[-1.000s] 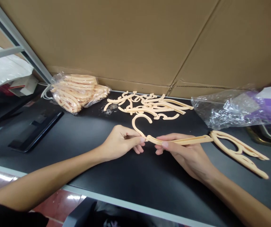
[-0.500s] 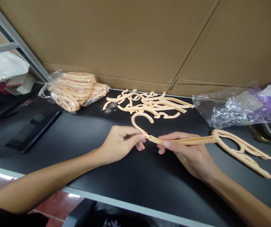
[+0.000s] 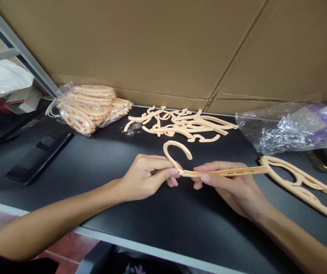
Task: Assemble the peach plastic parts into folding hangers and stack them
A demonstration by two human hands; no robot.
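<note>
My left hand (image 3: 152, 177) is closed, pinching the lower end of a cream plastic hanger hook (image 3: 177, 144) between thumb and fingers. The hook curves up and opens to the right. My right hand (image 3: 232, 186) is closed around a long, thin hanger arm (image 3: 245, 172) of the same cream plastic, with small slots along its visible face. Hook and arm meet beside my left fingertips; the joint is partly covered. The arm's far end overlaps a folded hanger piece (image 3: 300, 184) to the right in this view, and whether they touch I cannot tell.
A heap of cream hanger parts (image 3: 186, 125) lies at the back. Left of it sits a clear bag of hanger parts (image 3: 92, 108). A dark, flat phone-like object (image 3: 39, 158) lies at left. Clear plastic wrapping (image 3: 280, 127) is at right. Cardboard (image 3: 152, 49) stands behind the black table.
The held hook and arm have shifted slightly right and down in view. The arm has turned, so its slotted face shows. Both hands keep their grip.
</note>
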